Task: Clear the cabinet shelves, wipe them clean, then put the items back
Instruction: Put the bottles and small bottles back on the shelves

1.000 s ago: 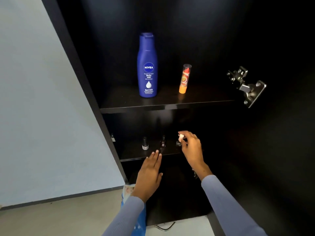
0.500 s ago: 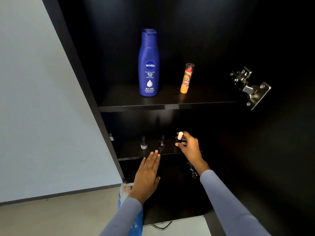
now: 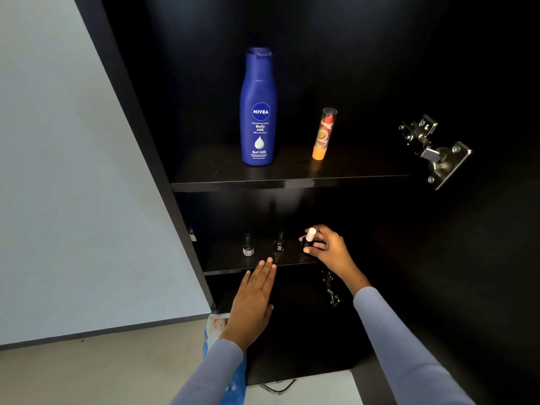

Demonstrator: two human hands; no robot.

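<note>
A black cabinet has two shelves in sight. On the upper shelf [image 3: 350, 178] stand a tall blue lotion bottle [image 3: 258, 109] and an orange lip balm stick [image 3: 323, 134]. On the lower shelf [image 3: 233, 266] stand two small dark nail polish bottles, one on the left [image 3: 247, 246] and one in the middle [image 3: 279, 244]. My right hand [image 3: 328, 249] pinches a third small bottle with a white cap [image 3: 309, 236], low over the shelf's right part. My left hand [image 3: 254, 299] is flat with straight fingers, its fingertips at the lower shelf's front edge.
A metal door hinge [image 3: 432, 150] sticks out on the right at upper-shelf height, and a second hinge [image 3: 330, 290] sits below the lower shelf. A blue and white packet [image 3: 217, 325] lies under my left wrist. A pale wall [image 3: 73, 185] and floor are to the left.
My right hand has lowered the white-capped bottle toward the lower shelf. My left hand has stayed at the shelf edge.
</note>
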